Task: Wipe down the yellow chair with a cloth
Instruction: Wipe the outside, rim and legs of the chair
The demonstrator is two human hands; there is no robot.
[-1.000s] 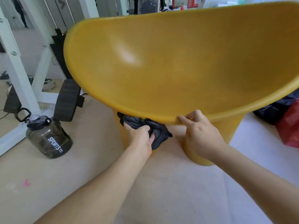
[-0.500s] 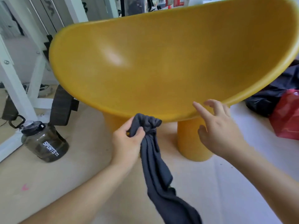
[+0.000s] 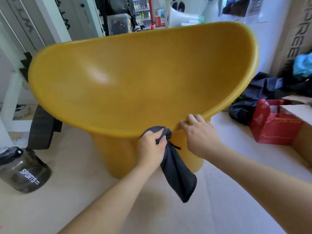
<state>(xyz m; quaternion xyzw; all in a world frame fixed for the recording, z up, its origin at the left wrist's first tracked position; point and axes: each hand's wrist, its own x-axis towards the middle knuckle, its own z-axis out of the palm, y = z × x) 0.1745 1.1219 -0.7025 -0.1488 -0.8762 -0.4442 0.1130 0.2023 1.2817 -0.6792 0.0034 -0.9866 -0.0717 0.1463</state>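
The yellow chair stands on the pale floor right in front of the person, one moulded shell on thick round legs, two of which show beneath the seat. It looks like hard, smooth plastic with a dull sheen, so I judge it stiff, a little slippery under a dry palm and probably light enough to shift if pushed hard; the rolled front rim is the natural place to steady it. The right hand does just that, its fingers curled over the rim and closed on it, just to the right of the other grip. The left hand is clenched around the bunched top of the single dark cloth, pressing that wad against the rim's underside; the rest of the cloth hangs loose below the fist, in front of the near leg. The cloth is soft and limp and will fold to any curve, and it is best gripped bunched as it is, so that the tail does not drag. Out to the left of the cloth hand, well apart on the floor, sits one dark water jug marked SPORTS. To the right of the steadying hand, beyond the chair's edge, stand one red paper bag and a heap of dark fabric behind it.
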